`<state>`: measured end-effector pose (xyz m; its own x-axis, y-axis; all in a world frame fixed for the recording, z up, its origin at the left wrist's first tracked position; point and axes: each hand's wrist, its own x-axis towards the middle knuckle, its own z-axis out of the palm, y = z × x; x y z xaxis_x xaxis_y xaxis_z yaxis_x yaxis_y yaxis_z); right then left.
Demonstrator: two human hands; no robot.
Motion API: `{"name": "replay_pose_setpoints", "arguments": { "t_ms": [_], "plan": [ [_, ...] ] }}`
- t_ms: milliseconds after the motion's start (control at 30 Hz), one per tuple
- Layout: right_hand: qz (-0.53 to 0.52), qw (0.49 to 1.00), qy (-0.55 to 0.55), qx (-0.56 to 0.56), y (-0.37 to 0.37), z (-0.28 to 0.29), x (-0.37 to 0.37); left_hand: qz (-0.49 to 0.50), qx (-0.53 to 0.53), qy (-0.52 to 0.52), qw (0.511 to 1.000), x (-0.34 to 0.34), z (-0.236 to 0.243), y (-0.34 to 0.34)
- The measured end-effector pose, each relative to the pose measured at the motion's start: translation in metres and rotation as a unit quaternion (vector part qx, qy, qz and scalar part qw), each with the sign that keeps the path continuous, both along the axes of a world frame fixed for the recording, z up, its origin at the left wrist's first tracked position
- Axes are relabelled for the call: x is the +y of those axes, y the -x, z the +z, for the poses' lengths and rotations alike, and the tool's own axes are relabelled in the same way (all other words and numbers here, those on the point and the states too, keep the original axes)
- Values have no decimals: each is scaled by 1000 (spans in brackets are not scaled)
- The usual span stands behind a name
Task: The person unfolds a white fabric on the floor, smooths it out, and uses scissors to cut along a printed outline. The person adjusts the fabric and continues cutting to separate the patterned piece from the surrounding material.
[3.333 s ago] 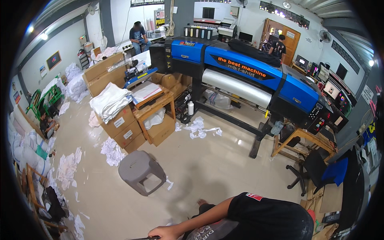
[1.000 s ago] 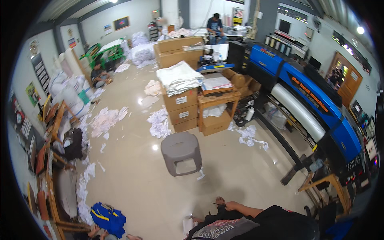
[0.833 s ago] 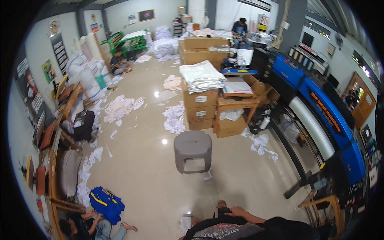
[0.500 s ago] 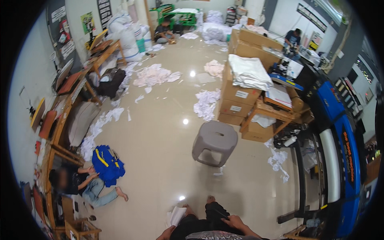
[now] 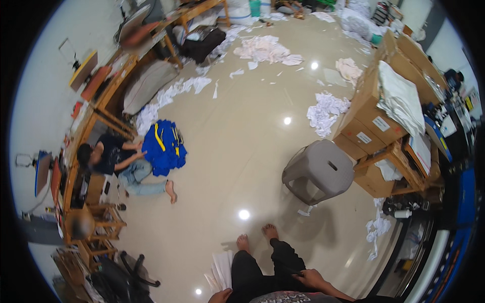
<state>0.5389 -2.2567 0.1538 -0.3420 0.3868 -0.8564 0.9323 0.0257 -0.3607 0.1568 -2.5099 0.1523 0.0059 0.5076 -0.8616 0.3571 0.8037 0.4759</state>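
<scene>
Right at the near edge, the left hand point(image 5: 221, 296) has its fingers closed on white cloth point(image 5: 221, 267) hanging beside the left leg; the right hand point(image 5: 310, 279) is at the other thigh, fingers curled, and whether they grip something dark there I cannot tell. Ahead on the right stands the grey stool point(image 5: 323, 169), upright, while off left a seated co-worker point(image 5: 108, 154) has hands at a blue garment point(image 5: 165, 151). Now the containers! Just past the stool, stacked cartons point(image 5: 361, 123), contents hidden, bear folded white cloths point(image 5: 401, 96); another carton point(image 5: 371, 183) sits under the table point(image 5: 408, 165), pale fabric point(image 5: 388, 169) showing by its top. Deeper still, a grey sack point(image 5: 151, 87) bulges beside the bench point(image 5: 113, 91), and farthest out come plump white sacks point(image 5: 237, 11), their filling out of sight
</scene>
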Motion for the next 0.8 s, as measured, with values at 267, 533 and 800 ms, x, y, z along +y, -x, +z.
{"name": "replay_pose_setpoints", "arguments": {
  "t_ms": [267, 533, 800],
  "plan": [
    [-24, 987, 162, 3, -19, -85, 109, 82, 18, -37, 996, -28, -23, 0],
    [50, 891, -389, 229, 68, -288, 299, 132, 266, 58, 953, 61, -56, 87],
    [266, 737, -619, -58, 131, -363, 486, 166, 453, -30, 875, 28, -173, 79]
  ]
}}
